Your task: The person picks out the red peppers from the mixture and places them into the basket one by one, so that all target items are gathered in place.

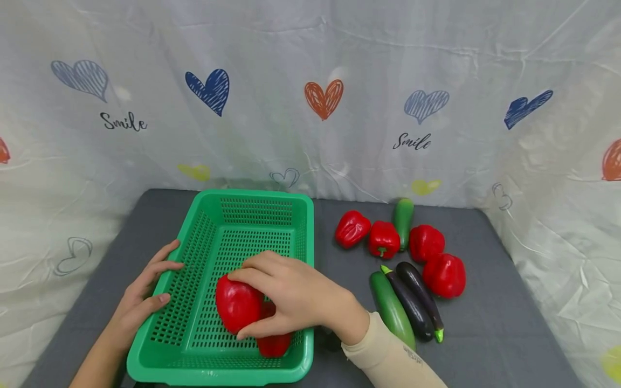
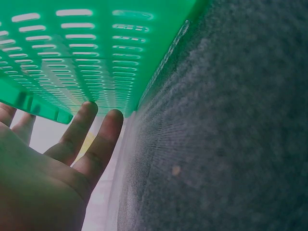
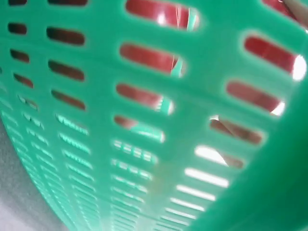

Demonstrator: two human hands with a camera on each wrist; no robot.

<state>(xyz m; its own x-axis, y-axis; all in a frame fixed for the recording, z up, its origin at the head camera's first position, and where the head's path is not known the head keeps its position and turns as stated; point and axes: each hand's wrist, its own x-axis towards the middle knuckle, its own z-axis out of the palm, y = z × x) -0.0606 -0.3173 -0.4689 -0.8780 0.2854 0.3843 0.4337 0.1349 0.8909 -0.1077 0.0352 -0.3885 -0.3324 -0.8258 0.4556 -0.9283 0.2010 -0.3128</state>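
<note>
In the head view, my right hand [image 1: 291, 291] grips a glossy red bell pepper [image 1: 237, 304] inside the green plastic basket [image 1: 310, 226]. Below that hand another red bell pepper [image 1: 274, 346] lies in the basket's near right corner, partly covered. My left hand [image 1: 140, 296] rests on the basket's left rim, fingers fairly straight. The left wrist view has some fingers of the left hand [image 2: 57, 168] over the rim and others stretched along the outer wall. The right wrist view is filled by the slotted basket wall [image 3: 96, 110], with red showing through its slots; the right hand is mostly hidden there.
Right of the basket on the grey cloth lie several red bell peppers [image 1: 427, 243], a green zucchini [image 1: 403, 223] at the back, another zucchini [image 1: 393, 310] nearer, and two dark eggplants [image 1: 409, 304]. A white curtain [image 1: 262, 145] with printed hearts hangs behind the table.
</note>
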